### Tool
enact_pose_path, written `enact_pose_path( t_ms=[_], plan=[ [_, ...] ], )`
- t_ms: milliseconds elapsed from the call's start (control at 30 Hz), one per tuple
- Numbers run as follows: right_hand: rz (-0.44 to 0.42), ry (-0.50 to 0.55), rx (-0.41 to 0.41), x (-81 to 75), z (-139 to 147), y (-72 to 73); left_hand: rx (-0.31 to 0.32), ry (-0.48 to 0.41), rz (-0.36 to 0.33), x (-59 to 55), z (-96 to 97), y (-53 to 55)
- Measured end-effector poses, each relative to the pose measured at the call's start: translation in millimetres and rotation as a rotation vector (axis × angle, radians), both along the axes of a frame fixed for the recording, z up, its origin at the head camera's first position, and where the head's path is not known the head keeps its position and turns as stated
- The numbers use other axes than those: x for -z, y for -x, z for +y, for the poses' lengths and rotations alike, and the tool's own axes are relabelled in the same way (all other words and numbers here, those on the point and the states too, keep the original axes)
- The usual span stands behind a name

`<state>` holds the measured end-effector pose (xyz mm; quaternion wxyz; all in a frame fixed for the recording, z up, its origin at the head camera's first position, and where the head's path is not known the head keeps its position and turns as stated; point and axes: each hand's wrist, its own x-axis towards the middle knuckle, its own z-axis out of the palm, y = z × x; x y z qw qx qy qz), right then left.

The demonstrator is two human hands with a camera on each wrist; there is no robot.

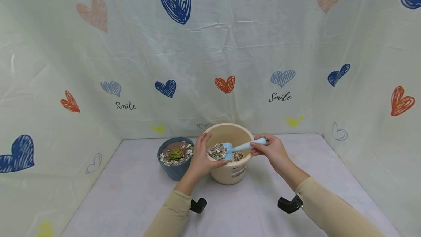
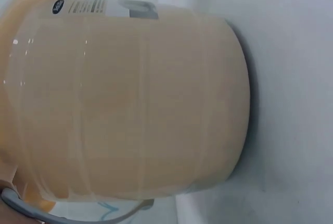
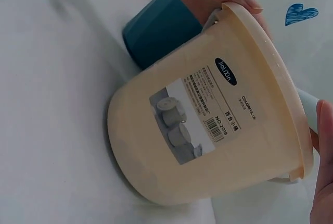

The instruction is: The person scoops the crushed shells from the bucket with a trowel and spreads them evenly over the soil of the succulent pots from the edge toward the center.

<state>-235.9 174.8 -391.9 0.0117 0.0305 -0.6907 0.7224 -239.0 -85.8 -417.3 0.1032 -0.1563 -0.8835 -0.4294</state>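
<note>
A cream plastic bucket [image 1: 227, 176] stands on the table, holding small mixed stones [image 1: 216, 151]. My left hand [image 1: 200, 159] holds the bucket's left rim, the thumb along the front edge and the fingers along the side. My right hand [image 1: 273, 152] grips the handle of a light blue toy shovel [image 1: 245, 147], whose blade rests among the stones inside. In the right wrist view, the bucket's printed label [image 3: 190, 122] faces the camera and the shovel is mostly hidden. The bucket's grey handle [image 2: 67, 219] hangs beside my left hand in the left wrist view.
Just left of the bucket stands a blue-grey pot [image 1: 175, 171] with a green succulent [image 1: 175, 153] among pale stones. The white-covered table [image 1: 236, 211] runs back to a curtain [image 1: 204, 54] printed with hearts. Black wrist cameras jut out below both forearms.
</note>
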Motion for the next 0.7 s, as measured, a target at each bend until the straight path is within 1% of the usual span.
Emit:
enact_pose_path(
  t_ms=[167, 300, 400, 467, 700],
  plan=[
    [0.000, 0.001, 0.015, -1.1, 4, -3.5, -0.008, 0.002, 0.001, 1.2, 3.4, -2.4],
    [0.001, -0.001, 0.030, -2.1, 9, -6.9, 0.003, -0.011, 0.018, 1.7, 5.6, -4.5],
    [0.007, -0.008, 0.042, -3.6, 11, -8.7, 0.011, -0.031, 0.015, 0.9, 7.7, -7.1],
    [0.011, -0.013, 0.050, -4.6, 14, -9.7, 0.019, -0.052, -0.003, 0.1, 9.9, -9.7],
    [0.023, -0.024, 0.065, -5.1, 20, -11.9, 0.050, -0.117, -0.025, -1.3, 18.4, -19.0]
  ],
)
